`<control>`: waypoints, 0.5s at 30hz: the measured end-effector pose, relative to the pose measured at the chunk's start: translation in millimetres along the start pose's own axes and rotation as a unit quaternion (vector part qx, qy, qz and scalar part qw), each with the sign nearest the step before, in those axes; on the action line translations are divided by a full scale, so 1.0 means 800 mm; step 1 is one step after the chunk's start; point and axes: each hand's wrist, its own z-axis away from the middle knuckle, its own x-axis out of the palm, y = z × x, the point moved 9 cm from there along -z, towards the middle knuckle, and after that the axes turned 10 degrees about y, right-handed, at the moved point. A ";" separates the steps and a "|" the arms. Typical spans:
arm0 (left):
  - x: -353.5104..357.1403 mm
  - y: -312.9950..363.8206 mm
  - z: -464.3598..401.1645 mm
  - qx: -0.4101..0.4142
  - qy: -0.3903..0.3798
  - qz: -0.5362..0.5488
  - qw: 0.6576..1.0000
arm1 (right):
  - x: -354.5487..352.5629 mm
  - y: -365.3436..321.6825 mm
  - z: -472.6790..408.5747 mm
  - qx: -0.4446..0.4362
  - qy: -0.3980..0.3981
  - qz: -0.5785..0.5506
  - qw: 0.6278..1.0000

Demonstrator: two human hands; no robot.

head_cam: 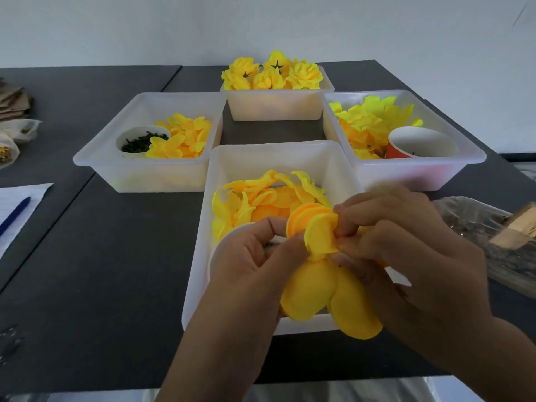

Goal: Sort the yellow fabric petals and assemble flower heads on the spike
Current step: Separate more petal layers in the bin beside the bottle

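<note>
Both hands meet just above the near edge of the nearest tray (200, 256), working a stack of yellow fabric petals (319, 274) between them. Fingers (345, 227) of the right hand (406, 250) are curled in and pinch the stack at its gathered centre, while the left hand (252, 256) closes thumb and forefinger on the edge of the upper petal layer, seemingly peeling or seating one layer. No spike is visible; if one is there, the fingers hide it. The petals look thin, very light and floppy, with rounded lobes hanging limp below the pinch, so they should fold rather than break; holding at the centre, where the layers join, seems the safest grip, since lobes would slip or crease. Loose petals (261, 195) fill the same tray behind the hands. Further out on the dark surface (116, 256) stand a left tray (95, 158) with petals and a cup of dark green pieces (142, 142), a right tray (470, 158) with petals and an orange cup (420, 143), and a far tray (275, 105) of finished flower heads (272, 72).
</note>
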 end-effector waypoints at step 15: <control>-0.050 0.010 0.004 0.038 0.187 0.198 0.962 | -0.045 0.004 0.032 0.024 0.248 -0.075 0.965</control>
